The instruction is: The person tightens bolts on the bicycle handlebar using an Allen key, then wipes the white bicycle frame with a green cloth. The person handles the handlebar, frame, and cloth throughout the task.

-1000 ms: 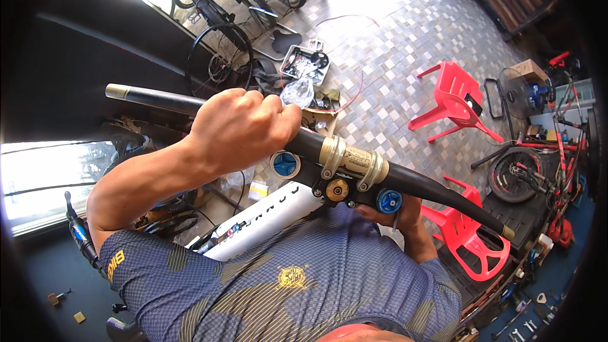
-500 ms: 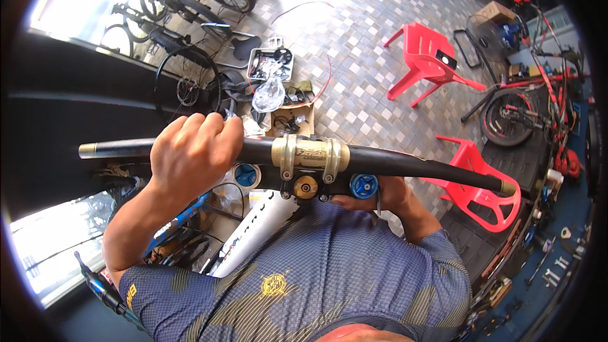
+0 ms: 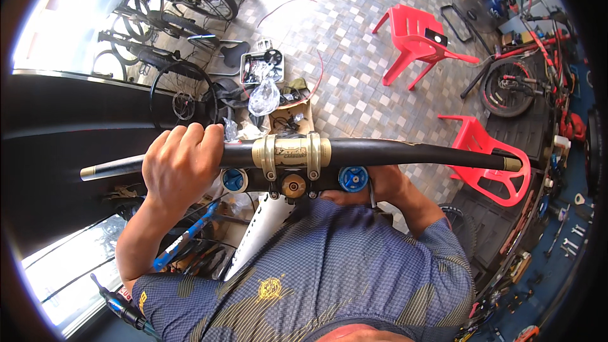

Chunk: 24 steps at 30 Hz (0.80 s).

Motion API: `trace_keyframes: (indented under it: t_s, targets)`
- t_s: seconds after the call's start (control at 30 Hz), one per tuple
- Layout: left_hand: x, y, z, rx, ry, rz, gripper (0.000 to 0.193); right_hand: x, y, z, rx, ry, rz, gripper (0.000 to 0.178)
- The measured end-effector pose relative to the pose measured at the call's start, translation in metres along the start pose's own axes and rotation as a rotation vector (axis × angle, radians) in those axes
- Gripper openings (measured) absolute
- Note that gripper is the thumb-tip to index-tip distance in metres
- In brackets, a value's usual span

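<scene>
Wrapping tight fingers around the handlebar near its silver clamps, the left hand should keep it level; the right hand, by a blue fork cap, hides its grip.

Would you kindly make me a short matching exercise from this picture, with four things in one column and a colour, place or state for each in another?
Column one:
1. left hand
2. handlebar
3. two round caps
4. plastic chairs

Column two:
A. red
B. closed, to the left of the clamps
C. blue, one on either side of a gold bolt
D. black, with gold-coloured ends

Right pairs: 1-B, 2-D, 3-C, 4-A.
</scene>
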<state>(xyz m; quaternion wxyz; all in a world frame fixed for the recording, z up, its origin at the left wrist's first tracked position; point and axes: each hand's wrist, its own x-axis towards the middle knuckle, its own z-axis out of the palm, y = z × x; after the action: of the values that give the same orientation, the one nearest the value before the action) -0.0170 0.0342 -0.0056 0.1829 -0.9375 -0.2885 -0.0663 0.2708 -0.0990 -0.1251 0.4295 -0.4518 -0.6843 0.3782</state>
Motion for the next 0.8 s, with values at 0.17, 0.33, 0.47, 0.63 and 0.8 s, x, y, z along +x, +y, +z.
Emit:
trace_keyframes:
  t_s: [0.17,0.33,0.47,0.63,0.8]
  targets:
    - [0.001,-0.004,0.000,0.012,0.005,0.035,0.017,0.000,0.000,0.004,0.070,0.031,0.038,0.069]
    - [-0.002,-0.002,0.000,0.000,0.000,0.008,0.030,-0.003,-0.001,0.006,0.021,0.029,0.064,0.071]
    - [-0.004,-0.005,0.002,0.009,0.001,0.017,0.023,-0.006,0.000,0.007,0.039,0.078,0.057,0.071]
    - [-0.004,-0.004,0.008,0.056,0.078,0.043,0.021,-0.012,0.004,0.010,0.180,0.099,0.152,0.074]
    - [-0.007,-0.006,0.011,0.055,0.098,0.040,0.022,-0.010,0.003,0.009,0.073,0.131,0.074,0.076]
